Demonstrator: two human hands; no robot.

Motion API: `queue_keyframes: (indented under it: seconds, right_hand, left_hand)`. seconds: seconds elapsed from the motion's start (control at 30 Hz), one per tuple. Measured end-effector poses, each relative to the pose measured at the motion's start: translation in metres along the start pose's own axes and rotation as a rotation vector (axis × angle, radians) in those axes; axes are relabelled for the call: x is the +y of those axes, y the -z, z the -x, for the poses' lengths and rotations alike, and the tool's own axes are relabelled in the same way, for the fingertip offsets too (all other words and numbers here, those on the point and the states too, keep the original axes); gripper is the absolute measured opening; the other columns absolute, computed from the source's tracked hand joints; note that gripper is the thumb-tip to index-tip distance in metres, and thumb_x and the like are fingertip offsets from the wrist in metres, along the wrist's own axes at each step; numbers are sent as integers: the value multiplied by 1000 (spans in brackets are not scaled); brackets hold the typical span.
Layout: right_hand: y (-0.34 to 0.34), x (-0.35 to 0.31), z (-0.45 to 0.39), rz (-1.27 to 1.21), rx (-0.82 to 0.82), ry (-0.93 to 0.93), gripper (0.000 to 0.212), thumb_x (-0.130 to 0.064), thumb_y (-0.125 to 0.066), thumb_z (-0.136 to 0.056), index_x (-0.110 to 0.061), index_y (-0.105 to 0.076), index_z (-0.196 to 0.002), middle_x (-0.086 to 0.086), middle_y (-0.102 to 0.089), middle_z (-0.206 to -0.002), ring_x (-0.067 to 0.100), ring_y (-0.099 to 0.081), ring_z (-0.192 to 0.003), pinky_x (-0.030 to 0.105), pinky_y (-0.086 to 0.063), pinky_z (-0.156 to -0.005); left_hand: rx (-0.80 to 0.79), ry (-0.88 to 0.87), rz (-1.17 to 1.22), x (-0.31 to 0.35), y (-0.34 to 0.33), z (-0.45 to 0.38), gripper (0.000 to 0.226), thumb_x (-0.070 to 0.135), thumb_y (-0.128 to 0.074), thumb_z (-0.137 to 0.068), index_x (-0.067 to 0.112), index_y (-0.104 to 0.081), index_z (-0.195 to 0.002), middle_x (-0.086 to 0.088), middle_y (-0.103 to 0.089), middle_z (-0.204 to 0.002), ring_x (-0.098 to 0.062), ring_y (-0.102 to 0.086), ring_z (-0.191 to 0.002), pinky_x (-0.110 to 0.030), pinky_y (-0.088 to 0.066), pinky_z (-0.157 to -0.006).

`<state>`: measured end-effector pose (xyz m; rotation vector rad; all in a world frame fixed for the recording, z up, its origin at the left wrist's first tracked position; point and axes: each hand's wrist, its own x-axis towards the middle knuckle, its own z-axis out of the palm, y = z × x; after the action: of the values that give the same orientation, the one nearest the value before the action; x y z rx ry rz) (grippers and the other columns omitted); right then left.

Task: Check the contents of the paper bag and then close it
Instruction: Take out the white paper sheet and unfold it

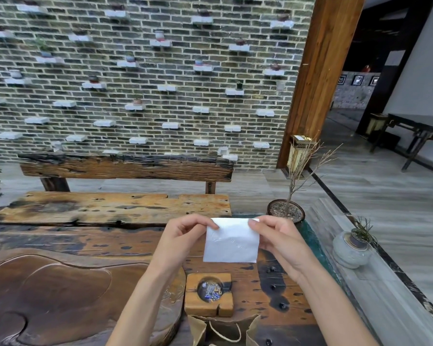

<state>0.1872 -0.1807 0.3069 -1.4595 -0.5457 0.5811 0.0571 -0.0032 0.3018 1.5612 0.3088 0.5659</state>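
Pinching the top corners of a thin white square paper sheet (231, 242) with left hand (183, 236) and right hand (276, 237), holding it upright well above the open brown paper bag (223, 329) lying nearest, below both wrists.

Your view is lit by soft, even daylight, with only faint shadows under your hands on the wooden table (248, 278), while the white napkin (231, 242) glares so bright that its embossed pattern barely reads. The room behind the wooden pillar (318, 78) on the right drops into deep shade, nearly black up top. Your wide lens bends the brick wall (135, 83) and leans the pillar, and detail goes soft and smeary toward the edges, sharpest around the centre.
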Motion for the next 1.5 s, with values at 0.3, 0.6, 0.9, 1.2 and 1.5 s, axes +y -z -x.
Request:
queue_keyframes:
  seconds: [0.3,0.6,0.9,1.2,1.5]
  right_hand:
    - [-16,2,3,-20,88,155,18,-16,-63,-95,1,-69,-93,21,-74,-91,23,-67,-82,40,-49,-78]
    - [-50,4,4,-110,355,214,28,-30,-74,-85,-7,-67,-71,-3,-63,-60,12,-57,-60,31,-44,-56]
    - [-63,14,2,174,537,464,47,-47,-63,-91,-6,-60,-69,19,-56,-60,36,-46,-55,43,-37,-47]
    - [-53,8,3,107,527,478,32,-42,-59,-90,-14,-71,-79,-7,-54,-45,5,-40,-44,20,-30,-44]
    - [-8,-5,3,276,-6,349,30,-44,-58,-94,-16,-70,-93,-1,-73,-75,11,-66,-68,28,-45,-61]
  left_hand:
    - [69,78,151,-8,-32,7,37,49,-60,-88,17,-71,-102,-9,-74,-98,-25,-69,-89,-41,-51,-76]
    - [250,-47,161,-2,-60,10,27,27,-61,-94,3,-62,-82,-6,-62,-72,-18,-55,-67,-38,-42,-62]
    - [470,-157,137,-8,-62,5,35,34,-52,-98,17,-60,-68,-5,-53,-60,-20,-44,-58,-37,-34,-56]
    - [489,-251,66,-8,-57,-1,37,35,-52,-98,12,-60,-71,-17,-41,-57,-22,-36,-56,-37,-31,-56]
    - [-175,-188,-264,30,-27,-25,25,33,-60,-94,15,-69,-78,-17,-63,-67,-21,-57,-59,-32,-39,-58]
